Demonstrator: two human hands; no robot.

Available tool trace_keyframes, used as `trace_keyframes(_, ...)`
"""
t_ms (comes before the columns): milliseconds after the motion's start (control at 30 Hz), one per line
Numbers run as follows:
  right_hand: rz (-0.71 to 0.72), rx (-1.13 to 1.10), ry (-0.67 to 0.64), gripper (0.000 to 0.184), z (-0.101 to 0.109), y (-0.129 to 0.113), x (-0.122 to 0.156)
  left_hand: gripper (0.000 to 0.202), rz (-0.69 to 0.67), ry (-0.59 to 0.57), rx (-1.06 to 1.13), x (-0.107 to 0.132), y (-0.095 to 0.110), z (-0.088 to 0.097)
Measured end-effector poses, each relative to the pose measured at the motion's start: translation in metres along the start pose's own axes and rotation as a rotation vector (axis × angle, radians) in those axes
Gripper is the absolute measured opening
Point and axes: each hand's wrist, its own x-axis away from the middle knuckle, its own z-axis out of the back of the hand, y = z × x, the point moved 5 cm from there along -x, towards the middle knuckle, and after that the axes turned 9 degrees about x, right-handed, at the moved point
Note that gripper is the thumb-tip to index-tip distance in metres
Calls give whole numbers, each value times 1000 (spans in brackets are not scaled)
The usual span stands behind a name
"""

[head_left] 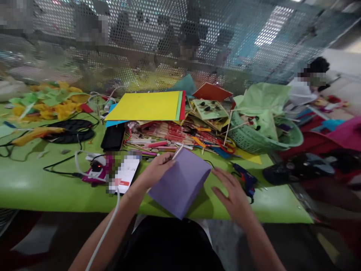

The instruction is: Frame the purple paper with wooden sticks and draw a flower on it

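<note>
A purple sheet of paper or card point(182, 180) with a fold along its right side is tilted above the front edge of the table. At its upper left my left hand point(160, 167) grips it, the fingers closed around its edge near a thin pale stick point(177, 152). How the stick is fixed to the sheet I cannot tell. My right hand point(229, 188) is by the sheet's right corner, fingers stretched and apart, holding nothing. A blue glue gun point(246, 178) lies just beyond my right hand. Left of my left forearm a lit phone point(126, 173) rests on the table.
Yellow card sheets point(146, 105) lie over a heap of sticks and pens point(163, 135). A green basket point(293, 139) stands right, a power strip point(98, 169) left. A yellow glue gun point(39, 134) is far left. A white cable point(105, 233) crosses my left forearm. Another person point(303, 86) is at right.
</note>
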Motion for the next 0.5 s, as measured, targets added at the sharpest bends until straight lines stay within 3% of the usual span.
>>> trace_keyframes(100,-103,53,50,46,19,39,-45,40,3,-44,-31,-18,0,1)
trace_keyframes(167,-143,92,19,42,20,63,-76,39,19,-61,-39,-24,-5,2)
trace_keyframes(333,-233,177,-83,40,-6,117,-139,37,39,-101,-26,-24,-20,4)
trace_keyframes(500,-321,330,-152,43,-19,153,-163,28,17,-137,-14,-20,-24,0)
